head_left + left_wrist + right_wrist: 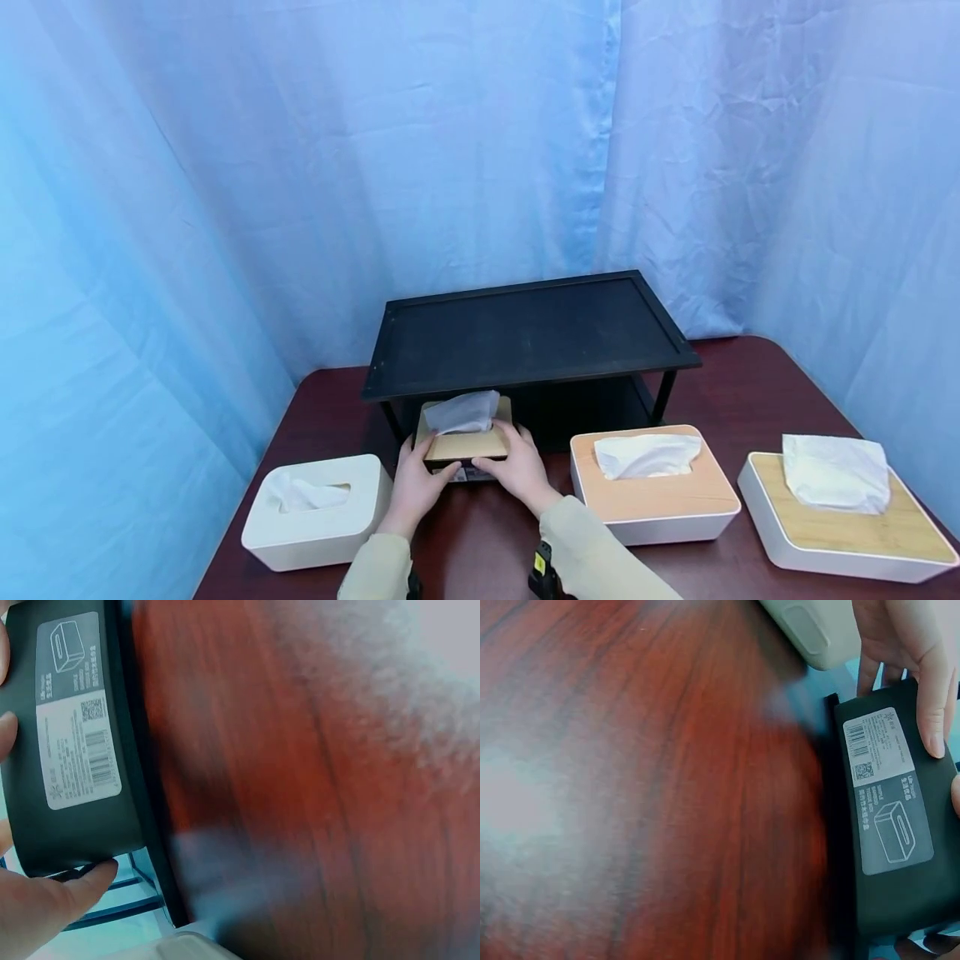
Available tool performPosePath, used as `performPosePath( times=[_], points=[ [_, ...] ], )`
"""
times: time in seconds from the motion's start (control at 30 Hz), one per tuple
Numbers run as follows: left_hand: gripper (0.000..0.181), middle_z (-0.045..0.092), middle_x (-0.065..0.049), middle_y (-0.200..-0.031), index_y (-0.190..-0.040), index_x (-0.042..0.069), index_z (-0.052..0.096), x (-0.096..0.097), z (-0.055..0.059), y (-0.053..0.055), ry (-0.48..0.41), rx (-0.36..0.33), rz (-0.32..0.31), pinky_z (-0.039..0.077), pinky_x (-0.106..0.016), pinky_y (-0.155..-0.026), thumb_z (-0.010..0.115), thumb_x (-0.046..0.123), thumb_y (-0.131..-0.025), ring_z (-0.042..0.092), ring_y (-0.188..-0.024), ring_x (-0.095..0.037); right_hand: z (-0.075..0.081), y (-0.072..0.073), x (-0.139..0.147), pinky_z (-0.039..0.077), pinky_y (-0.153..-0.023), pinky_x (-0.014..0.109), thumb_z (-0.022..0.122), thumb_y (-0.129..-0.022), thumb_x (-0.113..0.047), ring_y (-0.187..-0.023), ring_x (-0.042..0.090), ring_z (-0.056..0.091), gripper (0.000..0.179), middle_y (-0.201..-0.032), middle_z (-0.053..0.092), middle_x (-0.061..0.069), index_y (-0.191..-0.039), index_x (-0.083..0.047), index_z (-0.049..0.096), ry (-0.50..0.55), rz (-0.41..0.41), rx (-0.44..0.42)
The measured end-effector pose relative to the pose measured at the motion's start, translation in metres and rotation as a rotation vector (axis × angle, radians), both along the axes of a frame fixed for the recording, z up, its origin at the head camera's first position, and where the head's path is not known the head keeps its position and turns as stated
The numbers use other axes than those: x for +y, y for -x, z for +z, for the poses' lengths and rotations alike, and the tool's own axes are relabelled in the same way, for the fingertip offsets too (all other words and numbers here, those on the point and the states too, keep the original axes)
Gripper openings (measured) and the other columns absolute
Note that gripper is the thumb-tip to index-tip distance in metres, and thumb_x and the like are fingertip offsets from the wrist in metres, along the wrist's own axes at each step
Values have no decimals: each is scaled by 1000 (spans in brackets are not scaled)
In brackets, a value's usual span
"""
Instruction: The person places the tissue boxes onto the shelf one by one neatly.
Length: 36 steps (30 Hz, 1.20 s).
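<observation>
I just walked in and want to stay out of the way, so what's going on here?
A person holds a black tissue box between the left hand and the right hand, at the front left of the lower shelf of a rack. Whether it rests there is hard to tell. On the table, a white box stands to the left, a peach-topped box and a wood-topped box to the right, none of them touched.

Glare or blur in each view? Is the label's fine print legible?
Head: soft sheen on the blue curtain, dark under the black shelf. Left wrist: glare whitens the tabletop at upper right; fine print on the dark box's label too soft to read. Right wrist: glare at left, fine print equally soft.
</observation>
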<state>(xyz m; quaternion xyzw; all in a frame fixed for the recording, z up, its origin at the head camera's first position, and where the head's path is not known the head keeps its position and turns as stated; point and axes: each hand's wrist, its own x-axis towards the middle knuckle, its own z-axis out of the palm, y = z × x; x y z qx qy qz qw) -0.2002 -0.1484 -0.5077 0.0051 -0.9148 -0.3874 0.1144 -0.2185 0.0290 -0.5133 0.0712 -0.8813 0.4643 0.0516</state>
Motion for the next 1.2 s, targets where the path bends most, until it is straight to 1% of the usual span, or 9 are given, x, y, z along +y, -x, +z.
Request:
performPosePath(
  times=[0.2, 0.37, 0.5, 0.57, 0.67, 0.83, 0.97, 1.07, 1.2],
  points=[
    [54, 38, -39, -135, -129, -1, 55, 0, 1, 4, 21, -19, 32, 41, -54, -98, 73, 18, -82, 42, -125, -49, 4, 4, -2, 46, -91, 53, 78, -77, -26, -114, 42, 52, 62, -128, 50, 28, -131, -7, 54, -41, -27, 17],
    [54, 40, -36, -135, -131, -1, 54, 2, 1, 6, 23, -10, 39, 42, -52, -98, 72, 17, -83, 45, -123, -46, 8, 5, -3, 47, -89, 52, 76, -79, -26, -112, 42, 53, 61, -128, 50, 28, -132, -8, 53, -58, -36, 13],
    [54, 39, -36, -136, -132, -1, 53, 3, 2, 4, 47, -5, 33, 43, -51, -98, 71, 18, -84, 45, -123, -45, 11, 1, -4, 46, -89, 54, 76, -80, -25, -113, 45, 52, 61, -130, 46, 31, -133, -8, 52, -72, -53, 15],
    [55, 38, -36, -137, -132, -1, 53, 3, 4, 1, 65, -1, 25, 43, -53, -97, 71, 17, -84, 45, -123, -47, 12, -3, -5, 44, -91, 57, 76, -79, -24, -117, 48, 48, 62, -134, 42, 33, -133, -8, 51, -94, -60, 23],
    [55, 35, -36, -139, -133, 0, 52, 3, 8, -8, 106, 6, 17, 42, -55, -96, 70, 18, -84, 42, -124, -49, 16, -11, -6, 36, -97, 63, 77, -77, -23, -124, 51, 39, 64, -139, 35, 34, -133, -6, 50, -150, -45, 64],
    [54, 34, -36, -139, -131, 2, 53, 4, 10, -23, 229, 72, 12, 38, -60, -98, 71, 19, -83, 36, -127, -51, 25, -30, -6, 21, -104, 68, 78, -74, -21, -131, 52, 27, 69, -143, 30, 33, -135, -6, 47, -256, 53, 176],
    [56, 33, -34, -141, -131, 3, 53, 4, 12, -36, 326, 99, -18, 33, -65, -99, 73, 21, -82, 28, -131, -53, 28, -45, -3, 17, -104, 69, 79, -72, -24, -132, 52, 24, 73, -146, 27, 31, -137, -11, 47, -378, 126, 228],
    [58, 30, -33, -145, -133, 6, 53, 5, 13, -44, 383, 99, -47, 28, -68, -101, 73, 24, -81, 21, -134, -55, 26, -53, 0, 16, -103, 70, 79, -72, -27, -133, 50, 24, 74, -148, 25, 29, -137, -14, 47, -459, 153, 234],
    [58, 24, -29, -150, -135, 11, 53, 5, 9, -52, 462, 87, -71, 19, -68, -104, 69, 31, -83, 15, -138, -52, 21, -60, 4, 14, -102, 71, 79, -72, -29, -135, 49, 23, 74, -150, 24, 26, -138, -17, 47, -517, 171, 225]
  ],
)
